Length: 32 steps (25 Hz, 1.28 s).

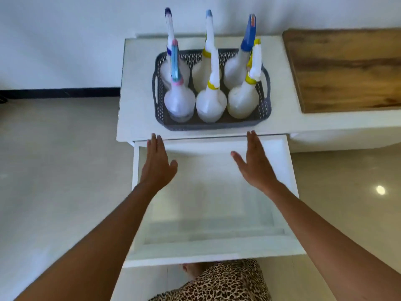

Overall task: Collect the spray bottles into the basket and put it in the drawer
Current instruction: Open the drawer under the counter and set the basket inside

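Observation:
A grey perforated basket (217, 125) stands on top of a white cabinet (138, 88). Several upright translucent spray bottles (210, 103) with blue, yellow and pink trigger heads fill it. Below the cabinet top, a white drawer (214, 246) is pulled out, and nothing lies inside it. My left hand (157, 164) reaches forward over the drawer's back left with straight fingers, its tips near the cabinet's front edge. My right hand (253, 161) does the same on the right, fingers straight and spread. Neither hand touches the basket or holds anything.
A wooden board (347, 68) lies on the white counter to the right of the basket. A white wall rises behind the cabinet. Pale glossy floor tiles spread to the left and right. My leopard-print clothing (221, 283) shows below the drawer front.

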### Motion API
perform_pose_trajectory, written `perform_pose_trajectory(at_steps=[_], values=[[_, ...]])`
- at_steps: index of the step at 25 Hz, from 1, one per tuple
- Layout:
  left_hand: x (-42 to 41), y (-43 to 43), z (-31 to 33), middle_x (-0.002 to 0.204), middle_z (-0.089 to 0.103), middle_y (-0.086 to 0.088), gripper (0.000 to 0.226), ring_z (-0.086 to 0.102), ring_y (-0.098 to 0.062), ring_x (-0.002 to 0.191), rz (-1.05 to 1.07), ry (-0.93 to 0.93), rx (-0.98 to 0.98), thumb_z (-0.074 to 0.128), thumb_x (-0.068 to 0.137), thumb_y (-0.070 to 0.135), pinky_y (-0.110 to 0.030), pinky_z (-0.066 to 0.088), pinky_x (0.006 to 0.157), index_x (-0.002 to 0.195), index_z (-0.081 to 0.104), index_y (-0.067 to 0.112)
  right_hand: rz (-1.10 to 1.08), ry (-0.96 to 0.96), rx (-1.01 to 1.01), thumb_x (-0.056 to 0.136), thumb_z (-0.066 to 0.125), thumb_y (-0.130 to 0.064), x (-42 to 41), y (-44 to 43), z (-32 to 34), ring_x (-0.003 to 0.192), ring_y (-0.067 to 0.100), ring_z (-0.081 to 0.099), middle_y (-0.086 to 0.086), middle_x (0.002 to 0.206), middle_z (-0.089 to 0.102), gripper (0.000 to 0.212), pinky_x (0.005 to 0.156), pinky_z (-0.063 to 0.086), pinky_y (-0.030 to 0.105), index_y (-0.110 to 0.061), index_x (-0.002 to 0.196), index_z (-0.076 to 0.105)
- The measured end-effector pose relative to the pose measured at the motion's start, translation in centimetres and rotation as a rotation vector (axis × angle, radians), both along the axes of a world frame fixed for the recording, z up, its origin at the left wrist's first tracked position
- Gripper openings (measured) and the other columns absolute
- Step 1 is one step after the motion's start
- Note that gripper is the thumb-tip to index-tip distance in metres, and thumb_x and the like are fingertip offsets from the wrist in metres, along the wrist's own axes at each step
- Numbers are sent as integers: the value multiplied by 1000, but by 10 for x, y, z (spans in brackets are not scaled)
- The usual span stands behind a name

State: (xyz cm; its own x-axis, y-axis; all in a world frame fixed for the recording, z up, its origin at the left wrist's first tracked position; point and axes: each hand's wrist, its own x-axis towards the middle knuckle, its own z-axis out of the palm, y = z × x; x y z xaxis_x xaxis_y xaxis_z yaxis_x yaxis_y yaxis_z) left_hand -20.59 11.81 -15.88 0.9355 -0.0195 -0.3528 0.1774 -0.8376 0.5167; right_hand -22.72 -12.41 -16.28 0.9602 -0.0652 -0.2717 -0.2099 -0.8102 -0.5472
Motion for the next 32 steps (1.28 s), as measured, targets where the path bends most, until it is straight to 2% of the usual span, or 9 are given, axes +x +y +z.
perform_pose_trajectory(at_steps=[6,10,12,14,15,18,22,28,32], values=[[120,6,20,157,1,-12,62,1,-24,145,203,-54,-106,38,96,21,-35,7,116,144,4,2,-391,-179,109,99,38,-28,124,-51,13,145,28,16,19,157,16,59,114,16,31,0,146,16],[165,8,16,151,27,-16,48,35,-32,134,327,38,-172,35,96,20,-39,29,110,140,24,4,-407,-64,89,100,33,-32,174,-83,11,138,32,32,19,150,33,52,111,27,36,-2,143,28],[179,7,10,137,45,-21,38,49,-33,113,393,85,-219,34,96,19,-40,40,98,128,40,2,-403,-79,111,100,34,-29,190,-87,8,116,33,51,25,123,56,39,94,38,37,0,121,49],[192,6,3,122,55,-21,30,53,-34,103,468,98,-262,33,95,17,-39,43,87,112,52,1,-419,-93,175,100,35,-24,203,-87,5,85,28,50,20,86,54,34,68,36,33,4,91,53],[197,7,0,118,57,-20,28,55,-36,104,525,98,-307,34,95,15,-39,45,83,105,56,2,-440,-74,212,99,36,-23,209,-86,3,81,27,50,19,84,55,37,63,38,32,8,89,54],[203,10,-4,114,64,-12,27,63,-30,100,661,74,-413,38,95,13,-34,49,77,107,60,3,-518,-20,271,96,43,-18,225,-85,-4,90,34,60,26,100,65,33,77,52,39,8,97,62],[201,11,-5,102,64,-6,24,63,-23,88,670,33,-416,40,96,12,-31,51,81,101,63,9,-551,-3,178,94,50,-16,235,-86,-13,79,22,55,12,91,63,20,51,36,18,-4,88,66],[195,14,3,110,64,-12,23,64,-29,96,664,82,-442,40,96,13,-40,52,90,100,62,5,-574,-42,160,92,51,-13,225,-83,-10,76,21,55,10,79,63,23,45,36,13,-2,76,64],[170,16,11,110,66,-11,24,65,-28,96,675,53,-427,42,96,15,-39,53,89,99,64,6,-576,-81,171,92,51,-11,202,-79,-1,85,32,63,19,90,68,20,59,46,26,0,87,67]])
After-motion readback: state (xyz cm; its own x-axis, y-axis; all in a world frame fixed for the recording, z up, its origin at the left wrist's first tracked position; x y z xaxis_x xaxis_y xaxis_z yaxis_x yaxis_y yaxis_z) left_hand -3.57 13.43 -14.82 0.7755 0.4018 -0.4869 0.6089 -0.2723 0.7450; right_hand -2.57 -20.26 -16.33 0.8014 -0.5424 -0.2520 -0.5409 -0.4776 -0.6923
